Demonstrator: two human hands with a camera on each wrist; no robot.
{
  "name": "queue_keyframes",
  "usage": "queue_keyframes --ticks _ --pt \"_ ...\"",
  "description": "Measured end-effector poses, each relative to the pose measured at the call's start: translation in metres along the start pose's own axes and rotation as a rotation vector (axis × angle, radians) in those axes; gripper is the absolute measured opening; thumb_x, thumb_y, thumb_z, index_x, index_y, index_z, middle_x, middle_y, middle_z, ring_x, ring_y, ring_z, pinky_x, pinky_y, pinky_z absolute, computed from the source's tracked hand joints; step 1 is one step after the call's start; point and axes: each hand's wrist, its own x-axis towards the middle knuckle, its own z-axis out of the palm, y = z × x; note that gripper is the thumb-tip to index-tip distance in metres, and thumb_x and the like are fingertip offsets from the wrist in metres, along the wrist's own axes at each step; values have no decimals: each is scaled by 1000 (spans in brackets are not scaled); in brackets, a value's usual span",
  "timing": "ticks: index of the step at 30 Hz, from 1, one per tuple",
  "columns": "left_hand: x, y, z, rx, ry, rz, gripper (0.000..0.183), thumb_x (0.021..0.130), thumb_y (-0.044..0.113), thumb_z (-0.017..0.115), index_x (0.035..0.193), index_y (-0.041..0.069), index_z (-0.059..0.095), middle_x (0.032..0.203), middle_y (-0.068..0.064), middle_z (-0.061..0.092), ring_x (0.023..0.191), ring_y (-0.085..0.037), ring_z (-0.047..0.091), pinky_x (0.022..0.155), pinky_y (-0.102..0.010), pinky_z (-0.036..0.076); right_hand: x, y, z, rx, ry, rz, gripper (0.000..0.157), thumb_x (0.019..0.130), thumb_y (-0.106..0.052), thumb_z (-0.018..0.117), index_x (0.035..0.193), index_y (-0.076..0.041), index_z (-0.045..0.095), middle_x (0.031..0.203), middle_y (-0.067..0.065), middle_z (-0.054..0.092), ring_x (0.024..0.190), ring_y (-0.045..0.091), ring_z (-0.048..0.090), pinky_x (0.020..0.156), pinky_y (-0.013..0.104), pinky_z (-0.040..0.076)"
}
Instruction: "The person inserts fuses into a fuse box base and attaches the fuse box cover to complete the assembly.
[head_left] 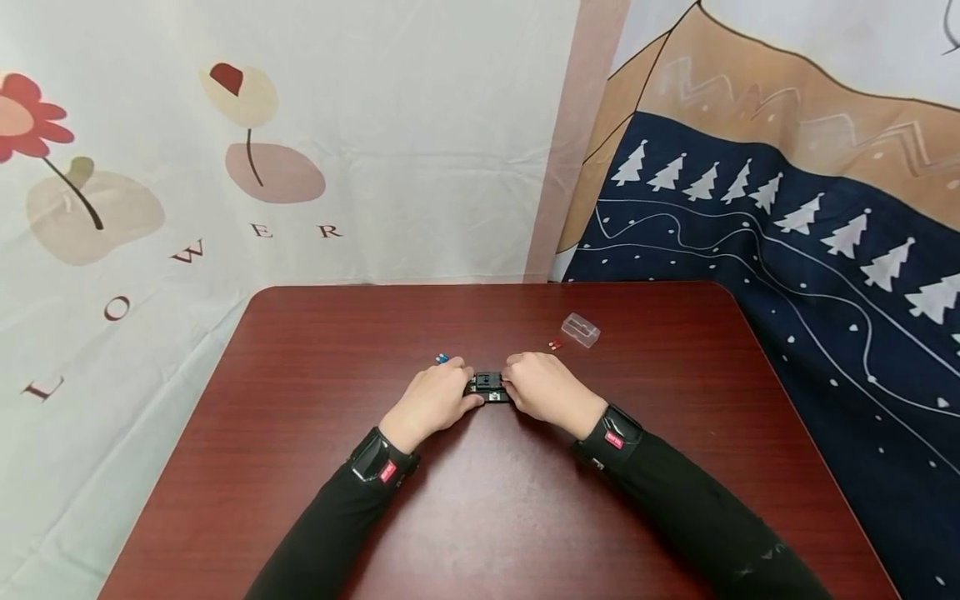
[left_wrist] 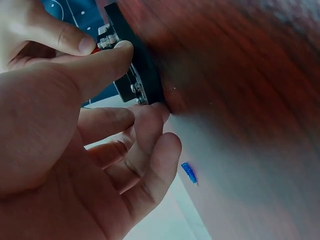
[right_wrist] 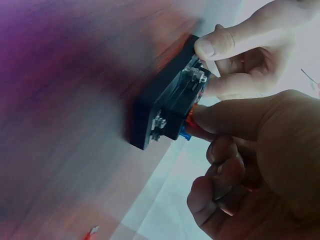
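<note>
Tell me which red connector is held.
The red connector pinched in the right hand at the black block; the other red ones lie loose by the clear box.

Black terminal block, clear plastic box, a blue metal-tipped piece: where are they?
Black terminal block (right_wrist: 162,82): right wrist view, side of its base.
Clear plastic box (head_left: 581,330): head view, its middle.
Blue metal-tipped piece (left_wrist: 188,171): left wrist view, its blue body.
</note>
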Motion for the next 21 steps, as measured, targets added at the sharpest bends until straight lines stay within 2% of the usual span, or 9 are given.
queue_keyframes --ticks 11,16,21 --pt "1 1 3 24 -17 -16 45 98 45 71 124 8 73 114 -8 67 93 -31 71 78 -51 62 -9 10 -1 75 -17 11 7 92 -12 76 90 -12 82 77 -5 60 68 12 59 64 36 56" --pt "1 1 3 17 -11 -17 45 97 46 72 123 9 74 110 -7 66 91 -31 70 77 -51 62 -11 16 -6 50 -20 32 8 91 -10 74 88 -13 81 78 -5 61 69 12 60 65 36 57" --pt "2 1 2 11 -16 -20 49 97 46 71 129 8 73 114 -8 67 94 -33 71 79 -52 62 -13 28 -13 17 -14 85 6 91 -10 76 92 -9 82 80 1 65 72 18 65 64 41 59"
